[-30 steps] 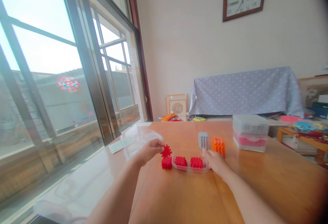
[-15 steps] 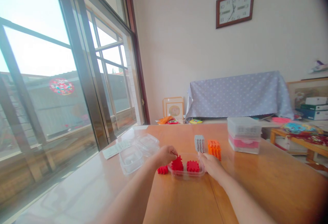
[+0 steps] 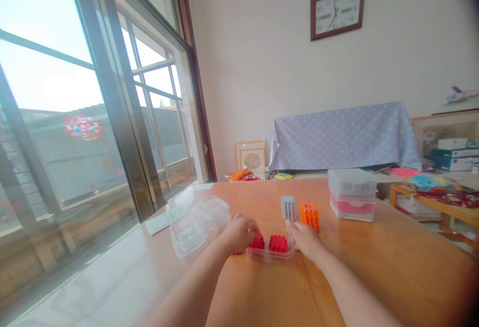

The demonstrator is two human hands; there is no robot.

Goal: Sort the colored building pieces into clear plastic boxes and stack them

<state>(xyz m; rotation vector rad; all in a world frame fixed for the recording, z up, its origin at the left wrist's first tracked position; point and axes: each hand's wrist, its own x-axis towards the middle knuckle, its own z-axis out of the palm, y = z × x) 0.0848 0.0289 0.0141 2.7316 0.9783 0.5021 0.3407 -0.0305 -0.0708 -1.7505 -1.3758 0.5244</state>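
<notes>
A shallow clear plastic container (image 3: 271, 254) stands on the table in front of me. Inside it, red notched block pieces lie in two stacks, a left red block (image 3: 258, 242) and a right red block (image 3: 278, 243). My left hand (image 3: 242, 232) is over the container's left end, fingers curled down and closed at the left red block; its fingertips are partly hidden. Under that hand, outside the container, a sliver of another red piece shows. My right hand (image 3: 304, 236) grips the container's right rim, thumb and fingers closed on it.
Beyond my right hand stand grey notched pieces (image 3: 288, 208) and orange notched pieces (image 3: 310, 217). Further right are stacked boxes (image 3: 352, 195), one pink inside. To the left lie an open clear container (image 3: 189, 235), clear lids (image 3: 213, 212) and a paper sheet (image 3: 164, 221).
The left red block, held tilted up before, now lies lower and flatter in the container. My left hand has come down over it. My right hand stays at the rim; the view shifted slightly.
</notes>
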